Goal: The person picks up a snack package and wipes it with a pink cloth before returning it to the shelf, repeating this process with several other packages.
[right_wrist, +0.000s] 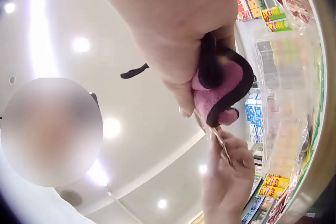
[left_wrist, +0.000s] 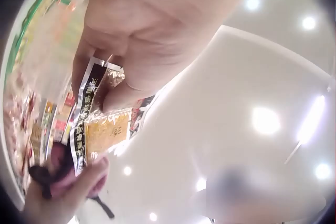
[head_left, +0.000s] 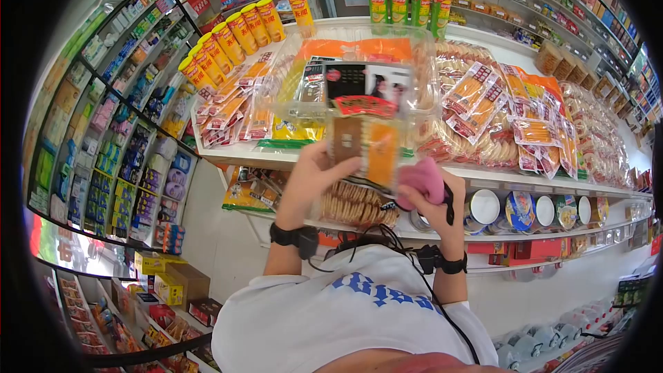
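A flat snack packet (head_left: 381, 146), black and red at the top with a clear lower part, is held up over the front edge of the display. The left hand (head_left: 311, 178) pinches its left side, thumb on the face, as the left wrist view also shows for the packet (left_wrist: 107, 132). In the right hand (head_left: 442, 208) is a bunched pink cloth (head_left: 423, 178) with black edging, against the packet's lower right corner. The right wrist view shows the fingers curled round the cloth (right_wrist: 212, 95).
A white display shelf (head_left: 483, 174) carries a clear plastic tray (head_left: 423, 97), yellow canisters (head_left: 266, 19), green canisters (head_left: 420, 10) and piles of packaged snacks (head_left: 476, 100). Round tubs (head_left: 485, 206) stand on the shelf below. Stocked shelving (head_left: 110, 110) is at the left; cartons (head_left: 186, 282) sit lower left.
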Motion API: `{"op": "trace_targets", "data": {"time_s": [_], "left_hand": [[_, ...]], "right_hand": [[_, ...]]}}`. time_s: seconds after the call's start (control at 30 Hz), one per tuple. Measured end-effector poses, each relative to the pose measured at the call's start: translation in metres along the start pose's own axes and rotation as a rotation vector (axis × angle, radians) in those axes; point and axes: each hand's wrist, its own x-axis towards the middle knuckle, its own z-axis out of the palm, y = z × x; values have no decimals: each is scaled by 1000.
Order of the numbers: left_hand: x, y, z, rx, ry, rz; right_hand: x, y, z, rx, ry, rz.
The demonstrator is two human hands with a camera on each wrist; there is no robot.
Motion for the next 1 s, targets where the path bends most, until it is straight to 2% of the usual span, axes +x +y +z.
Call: {"op": "trace_targets", "data": {"time_s": [0.1,0.17,0.23,0.33,0.43,0.57,0.6,0.7,0.73,0.8,0.83,0.87,0.97,1.0], "left_hand": [[-11,9,-56,171,14,-102],[-22,5,-89,300,-90,-230],[-35,-15,-121,460,-203,-339],[-57,-67,-156,432,-244,-445],[-79,-113,-187,433,-5,-544],[-93,-152,-215,164,557,-517],[-92,-162,-222,84,665,-416],[-83,-181,-237,-127,822,-254],[-80,-192,-241,-40,859,-219],[-83,-201,-264,504,674,-439],[-79,-189,-261,776,558,-537],[-82,-177,-255,925,347,-497],[-63,-84,-178,427,-35,-673],[-57,-54,-152,379,-178,-584]], "right_hand": [[-4,0,-8,40,-34,46],[-5,0,-10,36,-6,144],[-7,8,-7,84,44,229],[-2,10,-2,122,-16,221],[1,11,3,123,-64,214],[7,7,5,46,-71,128],[7,8,5,72,-62,157],[5,11,5,110,-49,222],[5,11,4,96,-50,225],[5,10,2,76,-45,228],[4,9,0,72,-38,231],[4,9,-2,68,-29,234],[-1,13,-4,137,47,286],[-1,14,-4,161,52,297]]}}
